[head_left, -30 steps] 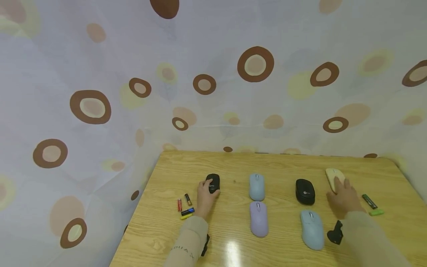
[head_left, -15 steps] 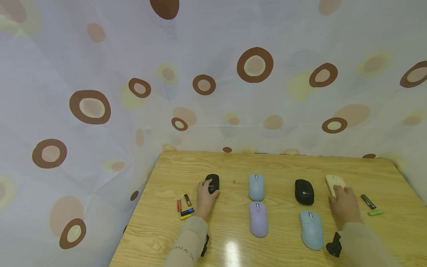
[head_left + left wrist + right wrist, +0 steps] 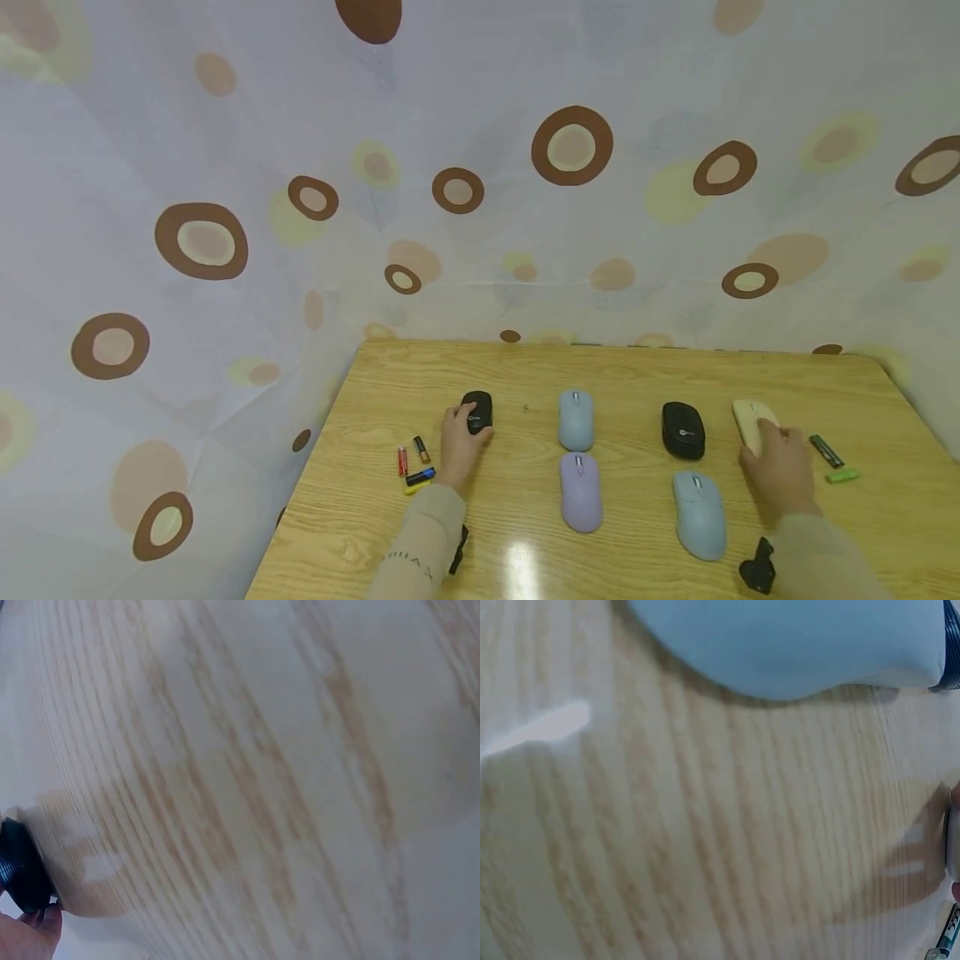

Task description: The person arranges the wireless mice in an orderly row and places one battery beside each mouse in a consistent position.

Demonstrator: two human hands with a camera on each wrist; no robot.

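My left hand (image 3: pixel 459 446) grips a black computer mouse (image 3: pixel 478 407) on the left part of the table, thumb along its right side. The same black mouse (image 3: pixel 22 866) shows at the left edge of the left wrist view. On the right, my right hand (image 3: pixel 782 475) holds a cream mouse (image 3: pixel 750 415) from behind, covering its near half. Only a sliver of the cream mouse (image 3: pixel 954 844) enters the right wrist view. Both mice are on the wooden table (image 3: pixel 525 367).
Between the hands lie a light-blue mouse (image 3: pixel 576 421), a purple mouse (image 3: pixel 581 492), another black mouse (image 3: pixel 683 431) and a larger blue mouse (image 3: pixel 700 515). Several batteries (image 3: pixel 420 477) lie left of the left hand. A dark green battery (image 3: pixel 827 451) and a light green one (image 3: pixel 842 476) lie at right.
My right hand has drawn the cream mouse a little toward me. My left hand and its black mouse stay in place.
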